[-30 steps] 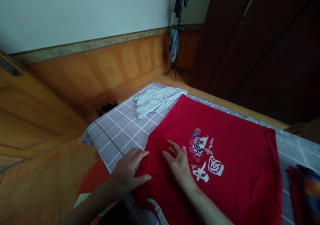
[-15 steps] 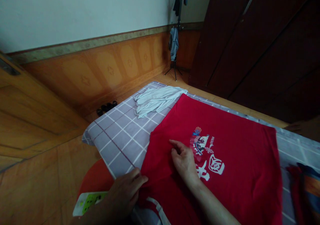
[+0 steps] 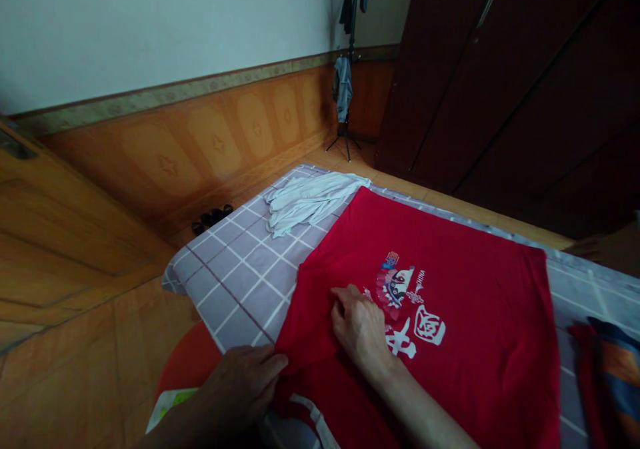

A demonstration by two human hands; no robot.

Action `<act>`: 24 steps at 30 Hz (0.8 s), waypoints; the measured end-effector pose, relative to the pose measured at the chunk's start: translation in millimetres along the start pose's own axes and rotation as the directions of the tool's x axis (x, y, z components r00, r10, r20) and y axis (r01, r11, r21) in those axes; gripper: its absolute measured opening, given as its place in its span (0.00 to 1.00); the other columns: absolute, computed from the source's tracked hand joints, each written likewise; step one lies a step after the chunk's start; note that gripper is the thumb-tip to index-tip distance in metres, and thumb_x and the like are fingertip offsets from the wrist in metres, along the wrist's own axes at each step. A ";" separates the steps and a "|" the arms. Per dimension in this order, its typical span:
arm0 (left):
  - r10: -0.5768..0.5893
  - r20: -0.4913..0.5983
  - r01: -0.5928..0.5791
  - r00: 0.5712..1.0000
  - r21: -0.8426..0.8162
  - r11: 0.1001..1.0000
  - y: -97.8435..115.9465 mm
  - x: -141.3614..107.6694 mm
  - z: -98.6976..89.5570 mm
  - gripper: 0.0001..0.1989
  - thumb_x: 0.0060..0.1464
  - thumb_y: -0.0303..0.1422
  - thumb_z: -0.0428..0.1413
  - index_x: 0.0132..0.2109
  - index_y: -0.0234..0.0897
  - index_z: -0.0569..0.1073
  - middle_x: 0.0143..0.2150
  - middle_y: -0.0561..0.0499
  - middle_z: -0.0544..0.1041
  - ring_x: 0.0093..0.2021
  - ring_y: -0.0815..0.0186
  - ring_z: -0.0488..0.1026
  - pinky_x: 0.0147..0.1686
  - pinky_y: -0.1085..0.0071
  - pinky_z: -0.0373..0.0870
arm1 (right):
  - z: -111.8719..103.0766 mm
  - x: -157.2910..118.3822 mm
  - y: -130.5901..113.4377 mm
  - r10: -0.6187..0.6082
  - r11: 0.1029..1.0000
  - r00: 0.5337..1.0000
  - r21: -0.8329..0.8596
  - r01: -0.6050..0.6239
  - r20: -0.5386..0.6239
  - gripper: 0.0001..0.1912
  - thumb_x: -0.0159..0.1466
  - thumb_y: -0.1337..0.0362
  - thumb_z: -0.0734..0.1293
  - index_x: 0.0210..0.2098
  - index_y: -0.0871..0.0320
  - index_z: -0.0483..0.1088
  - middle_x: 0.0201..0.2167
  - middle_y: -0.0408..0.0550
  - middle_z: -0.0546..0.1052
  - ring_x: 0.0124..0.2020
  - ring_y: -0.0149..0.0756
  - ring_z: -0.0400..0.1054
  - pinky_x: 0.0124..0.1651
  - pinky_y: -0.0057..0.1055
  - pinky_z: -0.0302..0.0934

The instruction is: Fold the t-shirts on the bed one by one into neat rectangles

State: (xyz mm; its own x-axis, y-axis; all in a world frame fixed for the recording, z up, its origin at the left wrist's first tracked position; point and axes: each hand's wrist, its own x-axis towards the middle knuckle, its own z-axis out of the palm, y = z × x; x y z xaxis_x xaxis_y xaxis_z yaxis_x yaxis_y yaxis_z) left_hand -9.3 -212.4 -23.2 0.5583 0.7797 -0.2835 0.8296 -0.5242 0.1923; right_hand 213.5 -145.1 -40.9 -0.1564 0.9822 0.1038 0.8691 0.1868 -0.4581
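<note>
A red T-shirt [image 3: 480, 289] with white characters and a colourful mask print lies spread on a grey checked cloth [image 3: 240, 262]. At the shirt's near left edge my left hand [image 3: 245, 382] is closed, thumb and fingers pinching the fabric. My right hand [image 3: 357, 322] rests on the shirt left of the print, its fingers bent down and closed on the fabric; the fingertips are partly hidden. A fold runs through the cloth between both hands. Near my left hand, a white strip [image 3: 315, 412] shows on the red fabric.
A pale crumpled garment [image 3: 310, 199] lies beyond the shirt, and folded dark-and-orange clothing [image 3: 617, 362] at the right. An orange-red stool [image 3: 187, 356] stands below the left edge. Another person's hand [image 3: 585, 248] shows at the far right. A coat rack [image 3: 350, 69] stands in the corner.
My right hand has shifted slightly left, and its extended fingers have bent down onto the shirt. My left hand keeps its pinch at the edge. The view has shifted a little.
</note>
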 end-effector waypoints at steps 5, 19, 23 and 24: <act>-0.016 0.037 0.018 0.999 -0.075 0.997 0.3 -2.1 -5.1 0.18 0.52 0.20 0.47 0.47 0.42 0.69 0.39 0.51 0.76 0.36 0.63 0.73 0.35 0.71 0.64 | -1.8 -1.5 -2.2 -0.074 0.990 0.996 -0.128 0.066 -0.058 0.13 0.60 0.72 0.59 0.40 0.56 0.72 0.33 0.50 0.72 0.33 0.38 0.67 0.30 0.29 0.56; 0.043 -0.297 -0.136 0.954 -0.301 0.944 -44.2 126.7 -79.0 0.08 0.56 0.30 0.52 0.41 0.37 0.75 0.38 0.51 0.75 0.40 0.65 0.71 0.41 0.73 0.62 | -6.2 -37.9 -47.3 -0.675 0.729 0.710 0.330 0.600 0.202 0.05 0.62 0.64 0.63 0.38 0.56 0.69 0.37 0.44 0.73 0.41 0.35 0.64 0.50 0.30 0.57; 0.067 -0.267 -0.161 0.961 -0.351 0.922 -49.0 155.1 -68.6 0.04 0.51 0.31 0.56 0.35 0.36 0.75 0.34 0.52 0.74 0.36 0.66 0.70 0.38 0.73 0.61 | 4.9 -41.9 -44.5 -0.702 0.703 0.682 0.348 0.620 0.204 0.07 0.65 0.61 0.61 0.39 0.56 0.68 0.36 0.42 0.73 0.40 0.33 0.64 0.49 0.27 0.57; 0.053 -0.272 -0.154 0.961 -0.362 0.919 -49.6 157.4 -65.8 0.04 0.51 0.30 0.56 0.32 0.36 0.74 0.32 0.53 0.74 0.34 0.67 0.69 0.37 0.74 0.60 | 7.4 -41.4 -42.9 -0.709 0.696 0.676 0.348 0.627 0.200 0.06 0.65 0.61 0.62 0.39 0.56 0.68 0.36 0.42 0.73 0.40 0.33 0.65 0.49 0.27 0.57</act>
State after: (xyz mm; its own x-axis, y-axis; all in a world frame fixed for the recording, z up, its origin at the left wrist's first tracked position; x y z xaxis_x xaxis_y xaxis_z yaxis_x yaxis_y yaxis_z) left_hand 37.4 -41.1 -15.6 0.5805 0.8143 -0.0067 0.6765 -0.4777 0.5605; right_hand 179.2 -193.6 -32.1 -0.8160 0.5352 0.2183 0.3437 0.7529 -0.5613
